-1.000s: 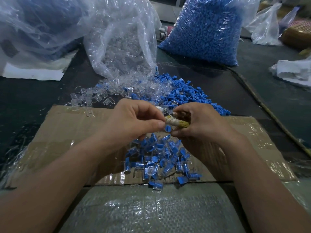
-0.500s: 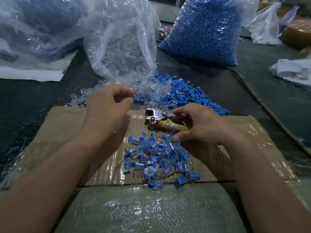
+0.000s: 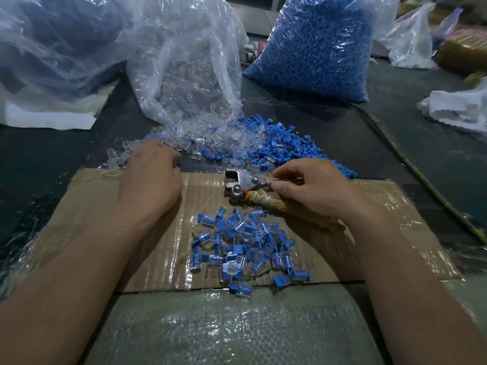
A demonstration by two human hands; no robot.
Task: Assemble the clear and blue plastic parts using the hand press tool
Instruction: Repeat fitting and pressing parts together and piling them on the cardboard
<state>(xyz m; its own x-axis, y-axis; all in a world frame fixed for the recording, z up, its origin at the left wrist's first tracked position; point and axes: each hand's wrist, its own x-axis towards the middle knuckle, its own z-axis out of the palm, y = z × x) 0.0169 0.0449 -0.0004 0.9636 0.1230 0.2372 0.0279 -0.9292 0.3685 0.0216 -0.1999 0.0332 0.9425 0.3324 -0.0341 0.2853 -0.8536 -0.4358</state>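
Observation:
My right hand (image 3: 316,191) grips the cord-wrapped handles of the hand press tool (image 3: 243,180). Its metal head points left and lies low over the cardboard sheet (image 3: 87,206). My left hand (image 3: 152,177) rests palm down at the sheet's far left edge. Its fingers curl into the loose clear parts (image 3: 210,138), and whether they hold one is hidden. Loose blue parts (image 3: 287,148) lie just beyond the tool. A heap of joined clear-and-blue pieces (image 3: 245,246) sits on the cardboard between my forearms.
An open bag of clear parts (image 3: 189,69) and a full bag of blue parts (image 3: 316,48) stand at the back. A large plastic bag (image 3: 52,48) is at the far left and white bags (image 3: 458,109) at the right. A woven sack (image 3: 232,327) covers the near edge.
My left hand has left the tool and moved left and away to the clear parts. The tool's metal head is now uncovered. My right hand has stayed on the handles.

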